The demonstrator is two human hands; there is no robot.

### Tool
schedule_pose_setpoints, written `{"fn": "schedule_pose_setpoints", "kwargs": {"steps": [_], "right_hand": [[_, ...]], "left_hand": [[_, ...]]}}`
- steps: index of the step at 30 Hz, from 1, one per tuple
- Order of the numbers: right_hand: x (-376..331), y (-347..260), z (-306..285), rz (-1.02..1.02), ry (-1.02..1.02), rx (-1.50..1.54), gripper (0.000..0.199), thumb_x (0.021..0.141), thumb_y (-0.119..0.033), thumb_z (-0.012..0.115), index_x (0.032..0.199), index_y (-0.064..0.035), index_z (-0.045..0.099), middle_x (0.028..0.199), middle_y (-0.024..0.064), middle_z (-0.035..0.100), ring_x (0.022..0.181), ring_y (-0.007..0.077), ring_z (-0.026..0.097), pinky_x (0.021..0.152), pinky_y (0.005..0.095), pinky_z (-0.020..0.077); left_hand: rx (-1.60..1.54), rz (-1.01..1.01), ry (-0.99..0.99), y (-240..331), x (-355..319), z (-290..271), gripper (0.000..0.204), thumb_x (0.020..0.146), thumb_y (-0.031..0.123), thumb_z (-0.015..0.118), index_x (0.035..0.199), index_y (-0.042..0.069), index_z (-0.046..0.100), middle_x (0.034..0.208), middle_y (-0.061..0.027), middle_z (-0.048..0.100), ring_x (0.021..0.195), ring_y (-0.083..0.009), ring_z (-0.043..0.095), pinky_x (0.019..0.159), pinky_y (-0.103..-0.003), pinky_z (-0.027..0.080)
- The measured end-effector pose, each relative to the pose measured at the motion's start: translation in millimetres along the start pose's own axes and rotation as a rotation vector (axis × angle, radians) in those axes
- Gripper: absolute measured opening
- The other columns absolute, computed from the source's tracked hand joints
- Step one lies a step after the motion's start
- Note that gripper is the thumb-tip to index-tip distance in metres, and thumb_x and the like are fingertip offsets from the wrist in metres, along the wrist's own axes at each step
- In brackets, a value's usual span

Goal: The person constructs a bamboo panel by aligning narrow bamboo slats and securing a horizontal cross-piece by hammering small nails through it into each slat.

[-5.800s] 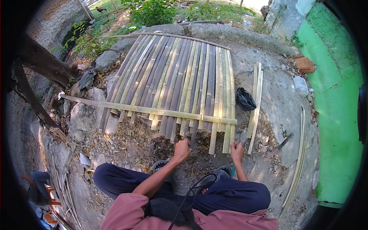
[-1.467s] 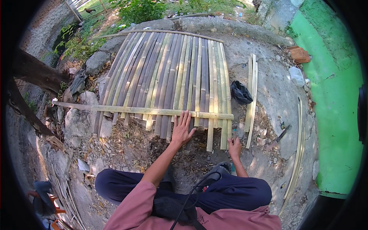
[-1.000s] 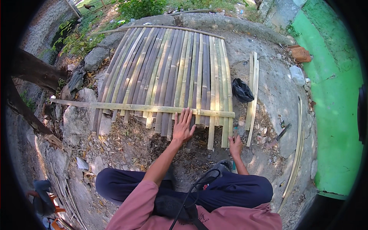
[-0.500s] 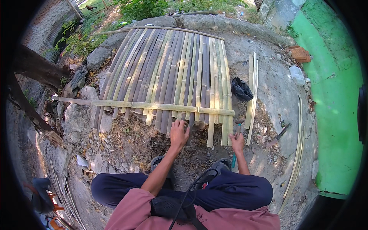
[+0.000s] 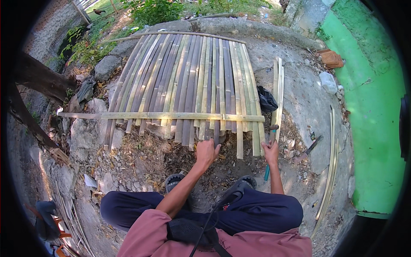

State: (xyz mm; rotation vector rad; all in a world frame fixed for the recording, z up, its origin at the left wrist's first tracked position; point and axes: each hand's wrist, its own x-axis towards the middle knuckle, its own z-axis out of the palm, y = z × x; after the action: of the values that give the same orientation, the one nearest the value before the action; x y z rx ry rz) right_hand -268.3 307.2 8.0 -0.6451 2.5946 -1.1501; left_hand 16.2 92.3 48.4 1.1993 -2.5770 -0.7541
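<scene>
A panel of bamboo slats [image 5: 186,85], some dark and some pale, lies on the ground before me. One long bamboo strip [image 5: 171,116] crosses it near my side, and a thinner crosspiece [image 5: 192,34] runs along the far end. My left hand [image 5: 206,153] is closed at the near end of a dark slat [image 5: 216,132], its thumb against the wood; its fingertips are partly hidden. To the right of the panel, my right hand [image 5: 270,153] grips a hammer [image 5: 267,172] by its teal handle, the head pointing away from me.
Beside the panel's right edge lie a black plastic bag [image 5: 267,99] and loose bamboo strips [image 5: 279,94]. Farther right are a knife-like blade [image 5: 314,144], longer strips [image 5: 332,171] and a green wall [image 5: 368,111]. Rocks [image 5: 108,67] and tree trunks [image 5: 43,77] stand at left.
My left hand has shifted right and closed at the dark slat's end. My right hand has moved right and slightly away from me with the hammer. The near crosswise strip's right end sits slightly higher.
</scene>
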Motion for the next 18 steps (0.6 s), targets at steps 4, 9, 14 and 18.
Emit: {"fn": "schedule_pose_setpoints", "kwargs": {"steps": [4, 9, 14, 18], "right_hand": [[-12, -7, 13, 0.029, -0.084, -0.082, 0.042, 0.091, -0.023, 0.089, 0.110, 0.0010, 0.060, 0.087, 0.0162, 0.074, 0.078, 0.0271, 0.077, 0.070, 0.0418, 0.0584], [-10, 20, 22, -0.017, -0.052, -0.076, 0.039, 0.091, -0.023, 0.088, 0.108, 0.0006, 0.062, 0.086, 0.0193, 0.076, 0.079, 0.0352, 0.076, 0.073, 0.0473, 0.0584], [-16, 25, 31, 0.019, -0.034, -0.123, 0.039, 0.092, -0.027, 0.087, 0.107, -0.0008, 0.063, 0.088, 0.0192, 0.076, 0.082, 0.0391, 0.076, 0.075, 0.0509, 0.0575], [-13, 31, 32, 0.031, -0.044, -0.131, 0.038, 0.092, -0.027, 0.087, 0.107, -0.0016, 0.063, 0.086, 0.0190, 0.075, 0.082, 0.0414, 0.075, 0.076, 0.0523, 0.0571]], "left_hand": [[-0.008, 0.011, 0.006, -16, -11, 11, 0.041, 0.096, 0.039, 0.079, 0.081, 0.001, 0.071, 0.068, -0.0221, 0.070, 0.069, -0.0409, 0.071, 0.077, -0.050, 0.051], [0.045, 0.088, 0.015, -18, -7, 21, 0.041, 0.098, 0.040, 0.076, 0.084, 0.002, 0.072, 0.070, -0.0203, 0.071, 0.071, -0.0403, 0.071, 0.084, -0.049, 0.049], [0.115, 0.034, -0.106, -12, 1, 17, 0.043, 0.100, 0.043, 0.073, 0.088, 0.002, 0.072, 0.074, -0.0200, 0.073, 0.079, -0.0386, 0.073, 0.086, -0.050, 0.048], [0.141, 0.023, 0.035, -2, -8, 23, 0.045, 0.100, 0.045, 0.072, 0.088, 0.001, 0.074, 0.076, -0.0210, 0.074, 0.086, -0.0381, 0.074, 0.087, -0.050, 0.048]]}}
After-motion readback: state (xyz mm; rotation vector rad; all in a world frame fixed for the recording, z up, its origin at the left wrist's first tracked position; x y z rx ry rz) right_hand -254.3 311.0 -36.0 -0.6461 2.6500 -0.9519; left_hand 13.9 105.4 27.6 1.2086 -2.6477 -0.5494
